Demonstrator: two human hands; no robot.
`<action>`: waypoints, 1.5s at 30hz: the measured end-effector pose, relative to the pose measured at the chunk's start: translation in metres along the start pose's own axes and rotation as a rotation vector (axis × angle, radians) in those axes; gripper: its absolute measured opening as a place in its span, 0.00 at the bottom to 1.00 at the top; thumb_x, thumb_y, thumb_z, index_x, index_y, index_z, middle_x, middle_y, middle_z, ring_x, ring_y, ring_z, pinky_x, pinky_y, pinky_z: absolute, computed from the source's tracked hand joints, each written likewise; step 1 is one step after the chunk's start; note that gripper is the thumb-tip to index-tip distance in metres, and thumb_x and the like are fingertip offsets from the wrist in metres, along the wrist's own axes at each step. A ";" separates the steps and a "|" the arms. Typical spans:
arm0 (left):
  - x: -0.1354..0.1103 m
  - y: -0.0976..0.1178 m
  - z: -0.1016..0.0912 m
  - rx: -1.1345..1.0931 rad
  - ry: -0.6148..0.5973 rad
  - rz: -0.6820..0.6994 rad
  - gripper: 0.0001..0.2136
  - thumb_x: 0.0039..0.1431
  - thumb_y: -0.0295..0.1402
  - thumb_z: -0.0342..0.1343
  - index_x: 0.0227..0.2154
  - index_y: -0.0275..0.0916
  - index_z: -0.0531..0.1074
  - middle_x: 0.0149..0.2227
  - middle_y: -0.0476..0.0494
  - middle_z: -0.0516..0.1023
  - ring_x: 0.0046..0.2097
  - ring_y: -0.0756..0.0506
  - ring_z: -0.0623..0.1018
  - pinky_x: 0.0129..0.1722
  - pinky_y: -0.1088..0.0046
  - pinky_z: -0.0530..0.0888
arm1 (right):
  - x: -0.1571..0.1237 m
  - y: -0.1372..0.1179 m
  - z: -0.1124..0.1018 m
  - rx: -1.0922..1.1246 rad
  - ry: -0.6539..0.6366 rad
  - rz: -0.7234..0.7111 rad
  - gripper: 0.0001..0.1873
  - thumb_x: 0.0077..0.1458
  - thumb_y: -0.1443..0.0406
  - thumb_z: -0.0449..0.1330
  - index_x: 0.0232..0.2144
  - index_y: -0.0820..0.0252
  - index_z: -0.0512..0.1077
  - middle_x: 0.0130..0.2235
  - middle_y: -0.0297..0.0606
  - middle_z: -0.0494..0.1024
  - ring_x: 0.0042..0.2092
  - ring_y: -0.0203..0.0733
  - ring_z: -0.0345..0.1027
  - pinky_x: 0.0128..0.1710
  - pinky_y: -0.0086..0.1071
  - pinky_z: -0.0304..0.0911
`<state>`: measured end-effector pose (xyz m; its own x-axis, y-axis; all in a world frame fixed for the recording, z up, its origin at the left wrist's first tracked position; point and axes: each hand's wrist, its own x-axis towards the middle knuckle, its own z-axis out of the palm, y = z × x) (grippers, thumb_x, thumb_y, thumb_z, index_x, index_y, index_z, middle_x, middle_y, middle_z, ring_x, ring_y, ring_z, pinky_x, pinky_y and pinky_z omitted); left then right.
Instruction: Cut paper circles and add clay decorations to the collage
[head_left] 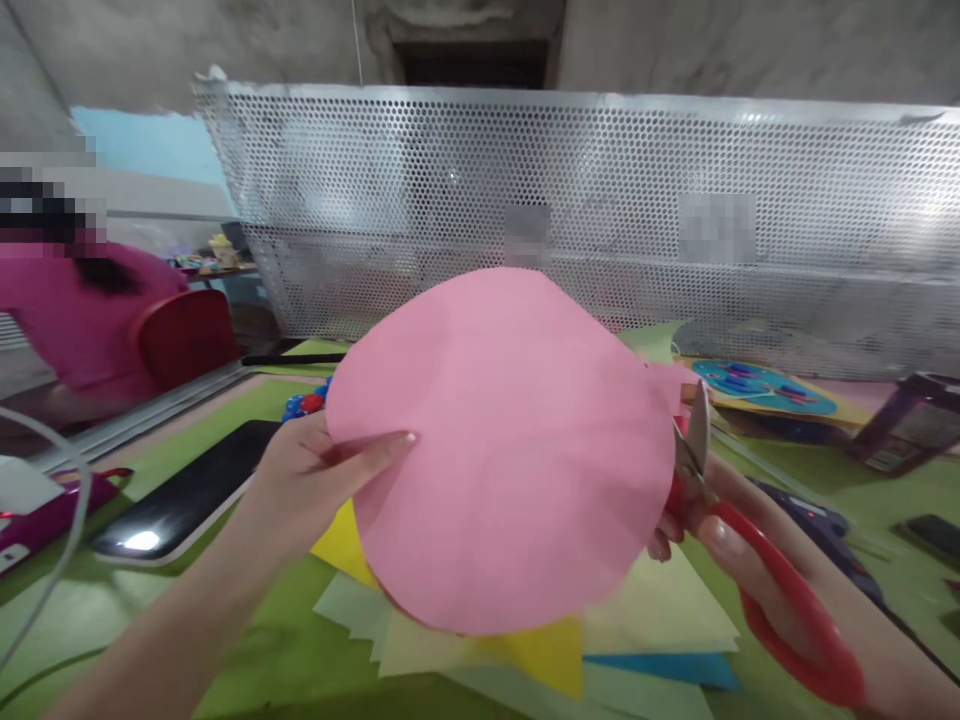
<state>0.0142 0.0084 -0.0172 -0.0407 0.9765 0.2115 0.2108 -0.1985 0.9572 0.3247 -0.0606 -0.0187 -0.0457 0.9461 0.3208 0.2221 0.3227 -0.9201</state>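
A large, roughly round sheet of pink paper [495, 450] is held up in front of me, with a slight point at its top. My left hand [322, 470] pinches its left edge, the thumb lying on the near face. In my right hand [735, 530] are red-handled scissors [780, 600], their blades parted at the paper's right edge. A small pink strip sticks out beside the blades. Beneath the pink paper lie several loose sheets of yellow, pale green and blue paper [660, 610], partly hidden by it.
A smartphone [187, 490] lies on the green tabletop [277, 630] at left, near a white cable [79, 500]. A dark purple box [907, 425] stands at right. Behind rises a perforated metal partition [600, 170]. A person in pink [82, 310] sits at far left.
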 end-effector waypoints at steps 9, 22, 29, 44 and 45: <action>-0.009 0.008 0.004 0.059 -0.050 0.013 0.09 0.43 0.43 0.63 0.28 0.49 0.79 0.33 0.52 0.83 0.37 0.42 0.80 0.34 0.70 0.77 | 0.000 -0.007 0.003 -0.076 -0.120 -0.120 0.10 0.55 0.52 0.53 0.32 0.48 0.66 0.25 0.30 0.61 0.25 0.35 0.57 0.26 0.26 0.63; -0.007 0.009 0.006 0.058 -0.047 -0.027 0.11 0.39 0.43 0.65 0.28 0.47 0.80 0.32 0.49 0.83 0.38 0.39 0.80 0.35 0.67 0.78 | 0.001 -0.008 0.005 -0.129 -0.102 -0.137 0.12 0.55 0.51 0.53 0.30 0.50 0.65 0.22 0.28 0.58 0.22 0.33 0.53 0.20 0.23 0.58; -0.010 0.013 0.005 0.178 -0.099 0.046 0.07 0.43 0.41 0.63 0.26 0.47 0.80 0.32 0.49 0.83 0.35 0.42 0.81 0.30 0.73 0.77 | 0.000 -0.004 0.001 -0.127 -0.061 -0.115 0.11 0.55 0.51 0.53 0.31 0.49 0.65 0.23 0.28 0.60 0.23 0.34 0.53 0.22 0.24 0.59; -0.010 0.021 0.010 0.175 -0.038 0.026 0.07 0.39 0.42 0.64 0.23 0.47 0.79 0.30 0.49 0.83 0.35 0.39 0.81 0.31 0.67 0.79 | -0.002 -0.007 0.000 -0.146 -0.137 -0.033 0.17 0.56 0.50 0.52 0.26 0.55 0.61 0.22 0.28 0.59 0.22 0.34 0.52 0.20 0.27 0.55; -0.010 0.021 0.010 0.177 -0.050 0.014 0.07 0.39 0.42 0.64 0.23 0.47 0.79 0.30 0.49 0.83 0.35 0.39 0.81 0.30 0.67 0.79 | -0.001 -0.006 -0.002 -0.179 -0.159 -0.057 0.17 0.56 0.50 0.51 0.27 0.55 0.61 0.22 0.28 0.59 0.22 0.34 0.52 0.20 0.27 0.56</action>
<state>0.0284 -0.0051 -0.0011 0.0114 0.9776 0.2101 0.3799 -0.1986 0.9035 0.3250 -0.0639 -0.0128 -0.2128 0.9237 0.3187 0.3834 0.3789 -0.8423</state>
